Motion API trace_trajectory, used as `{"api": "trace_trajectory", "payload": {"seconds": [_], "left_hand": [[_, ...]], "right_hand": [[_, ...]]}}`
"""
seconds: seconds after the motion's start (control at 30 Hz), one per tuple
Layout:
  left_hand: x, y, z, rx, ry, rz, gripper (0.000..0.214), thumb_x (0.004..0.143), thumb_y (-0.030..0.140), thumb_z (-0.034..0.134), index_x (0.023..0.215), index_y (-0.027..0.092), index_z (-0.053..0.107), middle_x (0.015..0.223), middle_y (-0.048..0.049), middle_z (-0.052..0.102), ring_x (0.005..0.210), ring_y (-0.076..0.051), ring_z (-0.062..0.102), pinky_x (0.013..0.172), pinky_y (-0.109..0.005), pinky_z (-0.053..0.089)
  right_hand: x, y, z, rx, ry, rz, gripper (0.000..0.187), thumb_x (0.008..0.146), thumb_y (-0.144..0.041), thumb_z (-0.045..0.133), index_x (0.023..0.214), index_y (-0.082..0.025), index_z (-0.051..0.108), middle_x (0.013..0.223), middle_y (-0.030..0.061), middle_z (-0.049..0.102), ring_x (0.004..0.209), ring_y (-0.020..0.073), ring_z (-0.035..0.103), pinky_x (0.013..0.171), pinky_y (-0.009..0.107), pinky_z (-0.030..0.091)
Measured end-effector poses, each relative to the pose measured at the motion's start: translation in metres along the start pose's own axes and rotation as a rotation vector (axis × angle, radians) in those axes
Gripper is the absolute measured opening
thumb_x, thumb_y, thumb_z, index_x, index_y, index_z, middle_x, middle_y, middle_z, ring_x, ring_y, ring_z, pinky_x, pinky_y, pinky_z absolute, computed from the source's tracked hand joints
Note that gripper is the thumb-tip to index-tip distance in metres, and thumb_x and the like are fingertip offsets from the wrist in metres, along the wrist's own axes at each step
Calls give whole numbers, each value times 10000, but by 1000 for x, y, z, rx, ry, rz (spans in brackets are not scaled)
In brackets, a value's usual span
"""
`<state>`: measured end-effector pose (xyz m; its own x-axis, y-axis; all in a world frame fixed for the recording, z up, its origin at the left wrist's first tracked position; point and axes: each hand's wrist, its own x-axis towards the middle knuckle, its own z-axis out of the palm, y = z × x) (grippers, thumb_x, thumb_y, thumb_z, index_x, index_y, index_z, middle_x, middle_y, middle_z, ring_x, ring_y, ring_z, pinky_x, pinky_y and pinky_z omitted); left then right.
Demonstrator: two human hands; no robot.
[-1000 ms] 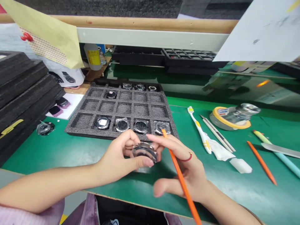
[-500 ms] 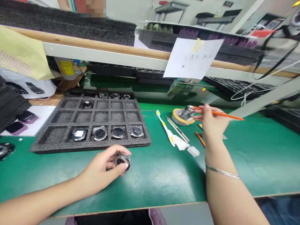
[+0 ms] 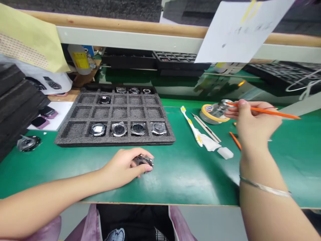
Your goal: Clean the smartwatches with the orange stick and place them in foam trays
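My left hand [image 3: 121,169] is closed round a watch case [image 3: 144,161] just above the green worktop, in front of the foam tray; the thumb lies on its near side. My right hand [image 3: 258,122] pinches a thin orange stick [image 3: 281,113] with a pointed outer end. The stick's other end is at the metal top of a small jar [image 3: 224,105], and my fingers are right beside it; whether they touch the jar I cannot tell. The jar stands in or against a roll of yellow-edged tape [image 3: 213,119].
The grey foam tray [image 3: 60,139] holds several watch cases in its pockets. A toothbrush [image 3: 191,124], thin tools [image 3: 207,128], a white tissue [image 3: 209,143] and another orange stick [image 3: 235,140] lie between my hands. A shelf beam [image 3: 130,38] crosses above, with paper [image 3: 240,33] hanging down.
The view has tilted down and swung slightly left. The watch case in my left hand is now seen more edge-on. My right hand stays at the jar with the orange stick.
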<state>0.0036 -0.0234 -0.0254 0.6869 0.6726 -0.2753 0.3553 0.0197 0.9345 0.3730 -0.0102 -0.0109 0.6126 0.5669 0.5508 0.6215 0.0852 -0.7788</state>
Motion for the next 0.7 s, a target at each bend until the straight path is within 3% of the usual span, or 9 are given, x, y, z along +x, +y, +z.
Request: {"api": "trace_trajectory", "payload": {"seconds": [0.07, 0.13, 0.2, 0.3, 0.47, 0.7], "left_hand": [[1, -1, 0, -7, -6, 0, 255, 855, 335, 691, 1057, 179, 696, 886, -18, 717, 604, -109, 649, 585, -226, 530], [2, -2, 1, 13, -10, 13, 231, 854, 333, 693, 1023, 176, 704, 875, -20, 722, 601, -111, 631, 569, -224, 511], [3, -3, 1, 41, -8, 40, 212, 858, 336, 692, 993, 174, 710, 874, -24, 726, 619, -114, 618, 573, -223, 493], [2, -3, 1, 112, 14, 93, 197, 871, 342, 686, 975, 179, 724, 871, -24, 712, 667, -122, 605, 608, -226, 476], [3, -4, -1, 189, 50, 168, 189, 869, 347, 686, 942, 178, 729, 919, -33, 689, 763, -140, 609, 635, -218, 461], [7, -5, -5, 210, 1, 68, 245, 895, 407, 611, 997, 199, 690, 881, -14, 723, 641, -132, 588, 604, -226, 462]], "right_hand": [[-35, -32, 4, 49, -35, 57, 227, 830, -346, 718, 743, -162, 616, 699, 103, 748, 658, 215, 762, 603, 309, 546], [-79, -66, 4, 117, -243, 41, 131, 873, -257, 710, 792, -163, 669, 665, 62, 740, 635, 162, 746, 659, 277, 597], [-122, -93, 2, 155, -466, -125, 124, 898, -201, 676, 773, -199, 671, 632, 5, 718, 601, 121, 719, 646, 225, 605], [-167, -110, -3, 159, -615, -293, 116, 861, -119, 678, 830, -227, 648, 734, -9, 753, 656, 121, 740, 635, 196, 610], [-186, -103, 0, 182, -628, -384, 209, 852, -52, 667, 935, -238, 625, 813, -9, 777, 740, 135, 770, 697, 205, 626], [-197, -101, 16, 280, -574, -328, 139, 902, -71, 618, 910, -210, 615, 849, 36, 756, 795, 128, 755, 730, 219, 615]]}}
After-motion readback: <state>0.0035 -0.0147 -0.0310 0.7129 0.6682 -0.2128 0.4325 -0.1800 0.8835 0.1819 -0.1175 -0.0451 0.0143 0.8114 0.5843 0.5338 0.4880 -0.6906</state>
